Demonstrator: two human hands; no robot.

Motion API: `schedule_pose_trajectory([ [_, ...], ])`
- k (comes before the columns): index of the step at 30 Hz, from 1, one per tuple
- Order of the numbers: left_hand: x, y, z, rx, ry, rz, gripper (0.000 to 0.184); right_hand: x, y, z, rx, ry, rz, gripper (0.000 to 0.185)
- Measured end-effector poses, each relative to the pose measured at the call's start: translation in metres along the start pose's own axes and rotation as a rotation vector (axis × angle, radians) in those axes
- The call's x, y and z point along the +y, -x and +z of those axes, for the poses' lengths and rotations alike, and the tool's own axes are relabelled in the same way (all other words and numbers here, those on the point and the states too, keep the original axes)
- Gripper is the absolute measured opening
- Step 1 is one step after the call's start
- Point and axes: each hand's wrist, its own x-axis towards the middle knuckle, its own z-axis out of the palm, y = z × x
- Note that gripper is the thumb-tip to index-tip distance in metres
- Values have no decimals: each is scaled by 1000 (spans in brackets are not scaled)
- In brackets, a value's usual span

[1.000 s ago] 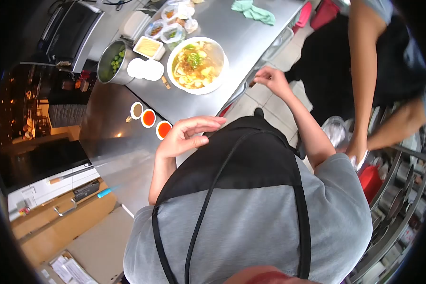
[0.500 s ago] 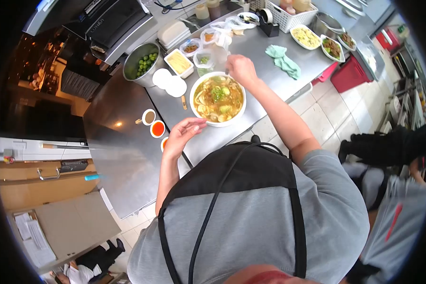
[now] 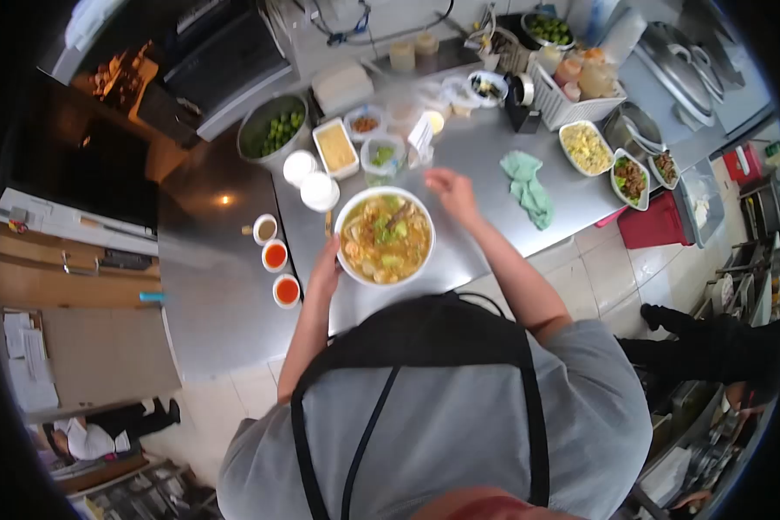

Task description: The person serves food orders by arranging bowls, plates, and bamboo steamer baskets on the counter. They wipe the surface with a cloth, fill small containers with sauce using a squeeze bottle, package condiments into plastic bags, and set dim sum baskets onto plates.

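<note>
A white bowl point(image 3: 385, 236) of soup with green topping stands on the steel table near its front edge. My left hand point(image 3: 326, 267) is against the bowl's left side, its fingers partly hidden by the rim. Beyond the bowl's upper right side is my right hand point(image 3: 452, 192), its fingers bent together; what they hold, if anything, is too small to make out. Behind the bowl are a clear tub of chopped greens point(image 3: 382, 156) and a white slip of paper point(image 3: 420, 141). Two white lids point(image 3: 319, 191) lie to its left.
Three small sauce cups point(image 3: 275, 255) stand at the left. A pot of limes point(image 3: 273, 130) is behind them. A green cloth point(image 3: 529, 189) lies right of my right hand, with filled dishes point(image 3: 586, 147) farther right. Other people are at the lower left and right edges.
The view has swung toward the table. My left hand has come to the bowl's side. My right hand, over the bowl's rim half a second ago, is now beyond it to the right.
</note>
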Motion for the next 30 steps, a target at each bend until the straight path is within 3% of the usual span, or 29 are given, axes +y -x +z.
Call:
schedule_pose_trajectory([
  [4,-4,2,-2,25,29,0,45,18,2,-21,28,-42,148,14],
  [12,-2,12,1,78,84,-12,42,32,-6,-20,-28,0,166,13],
  [14,0,12,1,91,68,-12,38,26,-8,-4,-228,-31,-37,13],
  [15,1,14,0,101,71,-17,38,12,-7,-2,-239,-35,-34,13],
  [17,5,18,0,73,36,26,40,-32,-6,-8,-349,169,-460,13],
  [23,2,18,-10,85,69,32,36,-58,-7,0,-516,488,-611,14],
  [27,12,25,-9,88,76,94,36,-55,-12,-15,-417,388,-512,14],
  [30,7,19,-18,110,35,130,38,-27,-29,-68,-144,350,-375,11],
])
